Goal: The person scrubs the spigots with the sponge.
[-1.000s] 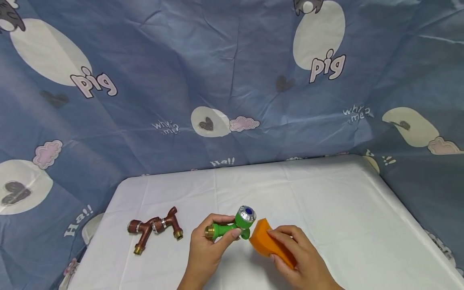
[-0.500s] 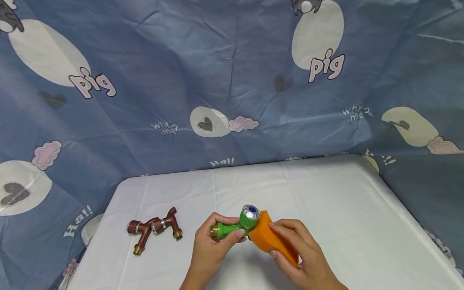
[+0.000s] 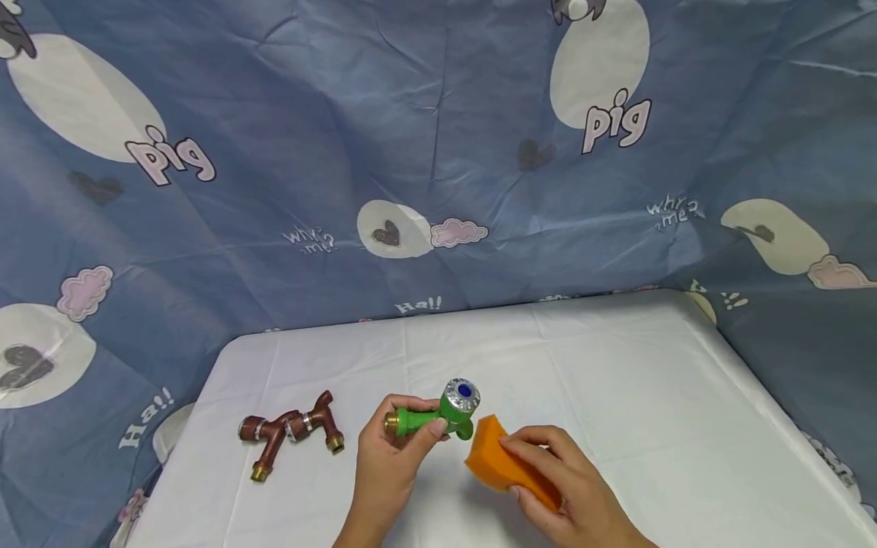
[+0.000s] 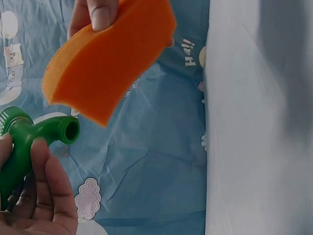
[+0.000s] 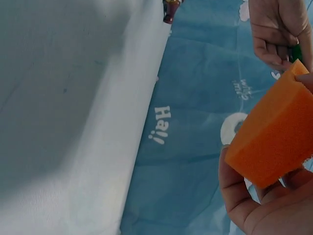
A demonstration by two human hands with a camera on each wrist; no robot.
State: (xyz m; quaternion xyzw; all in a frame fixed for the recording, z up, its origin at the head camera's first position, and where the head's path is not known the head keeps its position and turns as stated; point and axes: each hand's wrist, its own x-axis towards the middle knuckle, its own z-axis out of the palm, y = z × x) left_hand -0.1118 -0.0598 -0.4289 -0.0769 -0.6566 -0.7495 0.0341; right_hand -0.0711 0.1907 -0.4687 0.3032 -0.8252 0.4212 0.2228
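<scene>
My left hand [image 3: 390,457] grips a green tap [image 3: 419,421] by its body, thumb on the near side. Its brass threaded end points left, and its chrome-rimmed knob with a blue centre faces up. In the left wrist view the tap's open spout [image 4: 71,129] points toward an orange sponge [image 4: 110,68]. That sponge is pinched between the thumb and fingers of my right hand [image 3: 572,483], bent a little along its length. A narrow gap separates sponge and tap in the head view. Both are held above the white-covered table.
Two brown taps with brass threaded ends lie on the table's left side, the nearer tap [image 3: 272,445] against the farther tap [image 3: 329,422]. White cloth [image 3: 658,396] covers the table. A blue printed curtain [image 3: 438,152] hangs behind and along the sides.
The green tap came right against the sponge half a second ago, then moved back left and away from it. The sponge has shifted slightly left and down.
</scene>
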